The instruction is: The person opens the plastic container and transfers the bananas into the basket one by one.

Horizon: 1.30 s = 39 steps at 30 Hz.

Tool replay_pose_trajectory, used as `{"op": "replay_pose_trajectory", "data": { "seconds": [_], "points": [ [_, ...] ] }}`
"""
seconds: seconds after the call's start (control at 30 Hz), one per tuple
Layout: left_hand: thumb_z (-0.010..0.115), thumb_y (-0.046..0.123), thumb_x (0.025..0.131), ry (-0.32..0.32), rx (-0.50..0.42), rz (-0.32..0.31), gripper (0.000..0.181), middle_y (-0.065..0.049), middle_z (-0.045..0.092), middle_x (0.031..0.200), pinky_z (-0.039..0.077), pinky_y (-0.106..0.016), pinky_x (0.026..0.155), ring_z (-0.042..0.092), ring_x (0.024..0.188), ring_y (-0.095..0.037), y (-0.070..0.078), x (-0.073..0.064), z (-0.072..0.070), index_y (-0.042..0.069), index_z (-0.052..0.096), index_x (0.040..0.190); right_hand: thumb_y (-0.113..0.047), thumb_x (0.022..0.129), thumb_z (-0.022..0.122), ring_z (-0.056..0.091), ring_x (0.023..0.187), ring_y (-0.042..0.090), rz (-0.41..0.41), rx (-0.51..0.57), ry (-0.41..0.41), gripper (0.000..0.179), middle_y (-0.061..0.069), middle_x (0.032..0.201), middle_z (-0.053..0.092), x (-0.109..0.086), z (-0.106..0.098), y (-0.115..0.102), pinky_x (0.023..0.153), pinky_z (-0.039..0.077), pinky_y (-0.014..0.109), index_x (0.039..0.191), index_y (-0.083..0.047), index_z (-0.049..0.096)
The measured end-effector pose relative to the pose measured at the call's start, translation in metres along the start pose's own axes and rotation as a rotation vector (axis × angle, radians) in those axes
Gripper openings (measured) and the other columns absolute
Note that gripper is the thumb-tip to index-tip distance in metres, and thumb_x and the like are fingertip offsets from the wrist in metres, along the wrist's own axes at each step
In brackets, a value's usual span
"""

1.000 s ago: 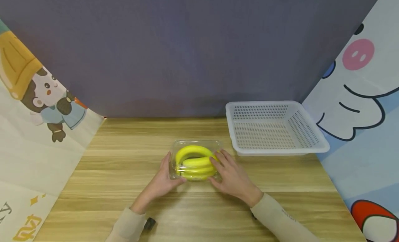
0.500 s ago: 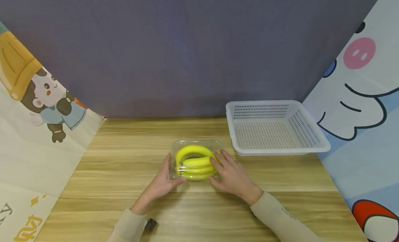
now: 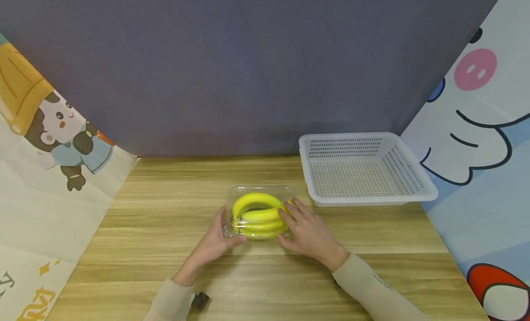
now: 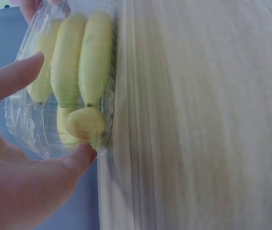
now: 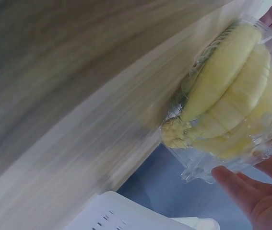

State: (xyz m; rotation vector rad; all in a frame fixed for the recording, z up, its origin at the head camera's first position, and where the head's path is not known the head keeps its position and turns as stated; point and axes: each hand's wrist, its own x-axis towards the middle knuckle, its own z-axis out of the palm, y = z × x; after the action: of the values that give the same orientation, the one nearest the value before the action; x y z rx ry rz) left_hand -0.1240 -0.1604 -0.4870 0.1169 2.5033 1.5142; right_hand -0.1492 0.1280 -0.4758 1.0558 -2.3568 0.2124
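A clear plastic clamshell box [image 3: 263,189] with several yellow bananas [image 3: 257,216] inside rests on the wooden table [image 3: 265,284] in front of me. My left hand [image 3: 216,236] holds the box's left end, its thumb along the near side and its fingers round the end. From the right, my right hand [image 3: 311,236] grips the opposite end, fingers spread over the lid's corner and thumb at the near side. In the left wrist view the left thumb [image 4: 80,155] and a finger [image 4: 23,74] straddle the box's end. Parts of the bananas lie hidden under the right fingers.
A white perforated plastic basket [image 3: 374,202] stands at the back right, close to the box. Behind the table rises a dark grey panel [image 3: 215,72]; printed cartoon panels flank both sides. A small black object [image 3: 200,300] shows beside the left cuff.
Hardly anything differs: the head view shifts slightly, and both hands stay on the banana box in the same place.
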Motion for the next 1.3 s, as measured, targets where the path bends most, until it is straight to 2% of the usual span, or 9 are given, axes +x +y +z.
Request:
{"op": "replay_pose_trajectory", "data": {
  "seconds": [0.2, 0.4, 0.57, 0.7, 1.0, 1.3],
  "points": [
    [0.08, 0.043, 0.072, 0.004, 0.011, 0.015, 0.116, -0.026, 0.018, 0.153, 0.024, -0.062, 0.107, 0.026, 0.136, -0.045, -0.002, 0.0, 0.001, 0.01, 0.003, 0.153, -0.047, 0.077, 0.065, 0.057, 0.11, 0.042, -0.038, -0.026, 0.031, 0.06, 0.018, 0.118, 0.063, 0.002, 0.0, 0.002, 0.055, 0.058, 0.04, 0.118, -0.004, 0.065],
    [0.08, 0.04, 0.072, 0.005, -0.017, 0.018, 0.115, -0.026, 0.021, 0.152, 0.025, -0.061, 0.108, 0.028, 0.136, -0.043, -0.004, 0.001, 0.002, 0.011, 0.003, 0.153, -0.046, 0.075, 0.066, 0.062, 0.102, 0.042, -0.07, -0.029, 0.072, 0.058, 0.019, 0.111, 0.067, 0.005, 0.001, 0.005, 0.049, 0.057, 0.038, 0.112, -0.002, 0.068],
    [0.082, 0.035, 0.071, 0.01, -0.046, 0.022, 0.115, -0.025, 0.022, 0.152, 0.027, -0.059, 0.107, 0.03, 0.135, -0.044, -0.004, 0.002, 0.002, 0.011, 0.005, 0.152, -0.046, 0.074, 0.066, 0.064, 0.097, 0.042, -0.067, -0.017, 0.075, 0.057, 0.018, 0.108, 0.068, 0.007, 0.001, 0.006, 0.045, 0.056, 0.038, 0.109, -0.002, 0.069],
    [0.083, 0.036, 0.07, 0.022, -0.044, -0.003, 0.114, -0.024, 0.023, 0.152, 0.03, -0.061, 0.105, 0.031, 0.133, -0.045, -0.005, 0.001, 0.001, 0.014, 0.007, 0.152, -0.047, 0.074, 0.066, 0.064, 0.097, 0.042, -0.064, -0.001, 0.069, 0.056, 0.018, 0.109, 0.068, 0.008, -0.001, 0.006, 0.045, 0.056, 0.037, 0.109, -0.003, 0.069],
    [0.082, 0.037, 0.071, 0.03, 0.0, -0.01, 0.114, -0.021, 0.015, 0.155, 0.02, -0.064, 0.107, 0.021, 0.138, -0.043, -0.006, 0.001, 0.001, 0.013, 0.006, 0.153, -0.048, 0.075, 0.066, 0.064, 0.099, 0.041, -0.033, 0.006, 0.052, 0.055, 0.016, 0.109, 0.068, 0.008, 0.0, 0.007, 0.05, 0.057, 0.041, 0.108, -0.005, 0.07],
    [0.081, 0.037, 0.073, 0.019, -0.02, -0.02, 0.112, -0.025, 0.014, 0.154, 0.021, -0.066, 0.105, 0.021, 0.137, -0.046, -0.003, -0.001, 0.001, 0.013, 0.006, 0.153, -0.045, 0.073, 0.068, 0.066, 0.095, 0.04, -0.037, 0.042, 0.089, 0.05, 0.016, 0.104, 0.07, 0.01, 0.001, 0.01, 0.048, 0.057, 0.038, 0.104, -0.005, 0.071]
  ]
}}
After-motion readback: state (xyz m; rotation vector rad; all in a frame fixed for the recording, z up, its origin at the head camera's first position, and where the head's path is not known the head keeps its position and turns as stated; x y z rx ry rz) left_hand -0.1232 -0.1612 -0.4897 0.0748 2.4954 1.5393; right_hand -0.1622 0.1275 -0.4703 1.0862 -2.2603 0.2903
